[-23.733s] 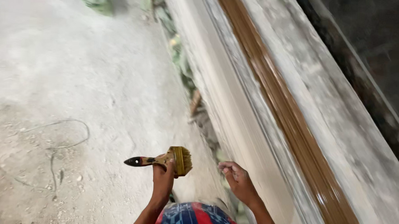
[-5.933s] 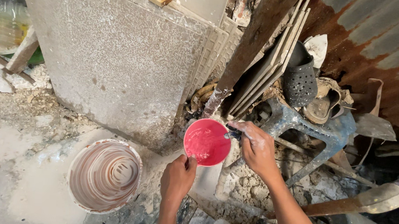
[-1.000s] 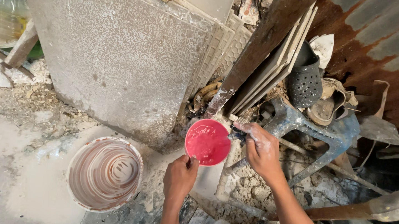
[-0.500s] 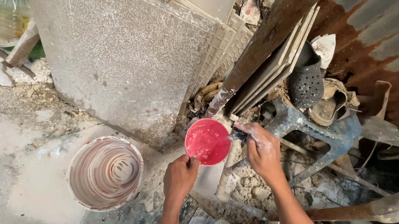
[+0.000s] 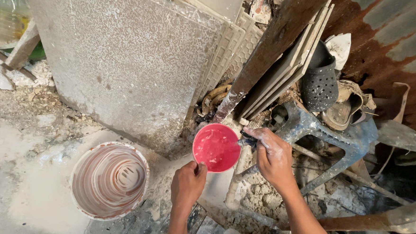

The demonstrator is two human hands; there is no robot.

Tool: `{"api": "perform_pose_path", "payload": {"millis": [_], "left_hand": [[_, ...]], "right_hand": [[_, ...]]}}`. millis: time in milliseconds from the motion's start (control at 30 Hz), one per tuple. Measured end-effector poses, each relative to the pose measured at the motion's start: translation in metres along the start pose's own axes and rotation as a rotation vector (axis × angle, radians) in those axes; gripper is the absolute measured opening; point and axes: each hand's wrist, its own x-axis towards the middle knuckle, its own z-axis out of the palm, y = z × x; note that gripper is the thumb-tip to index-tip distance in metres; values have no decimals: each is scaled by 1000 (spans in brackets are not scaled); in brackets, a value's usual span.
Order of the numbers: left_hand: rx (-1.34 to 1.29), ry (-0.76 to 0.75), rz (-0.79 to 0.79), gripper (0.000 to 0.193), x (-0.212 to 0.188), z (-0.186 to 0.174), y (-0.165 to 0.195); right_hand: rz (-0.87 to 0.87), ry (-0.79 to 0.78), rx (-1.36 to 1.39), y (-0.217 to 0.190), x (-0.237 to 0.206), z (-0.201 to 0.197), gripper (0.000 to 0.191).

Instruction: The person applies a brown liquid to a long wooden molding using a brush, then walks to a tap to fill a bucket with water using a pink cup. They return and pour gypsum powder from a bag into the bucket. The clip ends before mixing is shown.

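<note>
Between both hands point(image 5: 189, 180), pink bowl point(image 5: 216, 147)

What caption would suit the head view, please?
Left hand holds a round pink plastic bowl; right hand grips a tap beside it.

Dusty concrete floor point(image 5: 19, 188), leaning stone slab point(image 5: 120, 65), rusty metal wall point(image 5: 401, 51), daylight
</note>
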Motion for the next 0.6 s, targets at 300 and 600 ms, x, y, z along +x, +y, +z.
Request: {"api": "perform_pose_path", "payload": {"millis": [300,600], "left_hand": [[-15,13,20,36,-1,1,0],[-33,-35,-16,36,1,3,-1]], "right_hand": [[-22,6,12,-3,1,-1,43],[-46,8,17,-4,4,-1,46]]}}
